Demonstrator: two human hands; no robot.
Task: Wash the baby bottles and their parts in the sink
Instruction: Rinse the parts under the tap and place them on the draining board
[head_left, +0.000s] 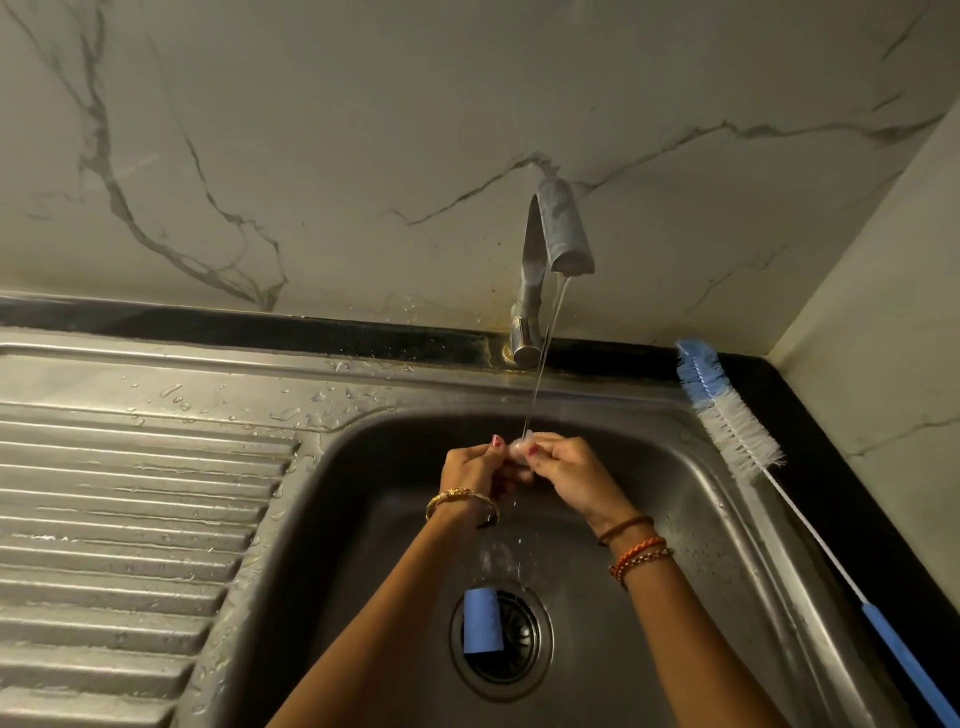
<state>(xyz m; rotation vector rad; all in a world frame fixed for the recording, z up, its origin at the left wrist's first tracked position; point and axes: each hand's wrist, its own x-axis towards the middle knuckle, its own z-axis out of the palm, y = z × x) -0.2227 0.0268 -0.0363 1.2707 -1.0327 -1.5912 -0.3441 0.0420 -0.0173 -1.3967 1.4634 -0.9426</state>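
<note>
Both hands over sink basin (675, 493), meeting under thin stream from tap (563, 228). Left hand (470, 470) and right hand (569, 467) pinch small clear bottle part (521, 448) between fingertips, likely teat; shape too blurred to confirm. Part sits between grips at fingertip level, directly under water, equally near both hands. Blue cylindrical piece (483, 620) lies below on drain, long axis pointing away from person. Bottle brush (737, 421) rests on right counter edge, nearer right hand.

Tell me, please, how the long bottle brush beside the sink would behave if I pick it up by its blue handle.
The bottle brush looks light. Its thin white stem may flex, so the bristle head would probably droop. Nearby droplets suggest it may be slippery.
</note>
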